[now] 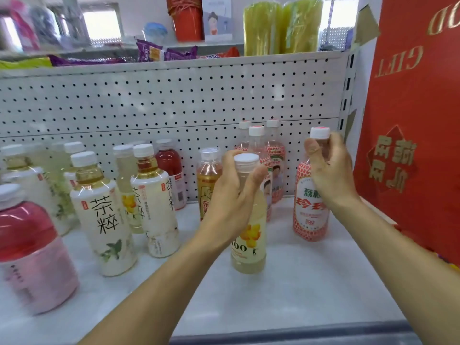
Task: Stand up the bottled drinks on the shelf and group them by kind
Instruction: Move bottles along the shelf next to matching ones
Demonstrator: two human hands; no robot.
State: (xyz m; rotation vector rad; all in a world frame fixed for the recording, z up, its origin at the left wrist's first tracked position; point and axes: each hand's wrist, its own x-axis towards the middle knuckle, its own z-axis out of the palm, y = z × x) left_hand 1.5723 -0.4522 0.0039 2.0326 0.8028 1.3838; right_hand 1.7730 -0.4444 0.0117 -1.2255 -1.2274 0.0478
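As the head view has it: each hand is on one upright bottle at the right end of the shelf (311, 282).
Left hand (234, 192): fingers and thumb are curled round the neck and shoulder of the pale yellow bottle (249, 235), just under its white cap.
Pale yellow bottle: upright, with its base on the shelf toward the front edge, in front of the amber bottle (207, 175).
Right hand (328, 170): wrapped round the neck of the red-patterned bottle (308, 212), with the cap showing above the fingers.
Red-patterned bottle: upright at the far right. I cannot tell whether its base rests on the shelf or is just lifted.
Step in hand: no bottle in view lies flat, so standing up looks done here and the work now seems to be sorting by kind.
Next move: the red-patterned bottle likely belongs with the matching trio (273, 155) against the pegboard (174, 100). The pale yellow bottle likely belongs with its twin (127, 185) further left.
In the way: the amber bottle stands between the left hand and the twin, and the tea bottles (104, 220) crowd around the twin. That probably calls for a lift over the caps, not a slide.
Around: a pink bottle (29, 250) stands at the left front and a red drink (170, 165) at the back. A red gift bag (410, 120) hangs close on the right, leaving that hand little room.
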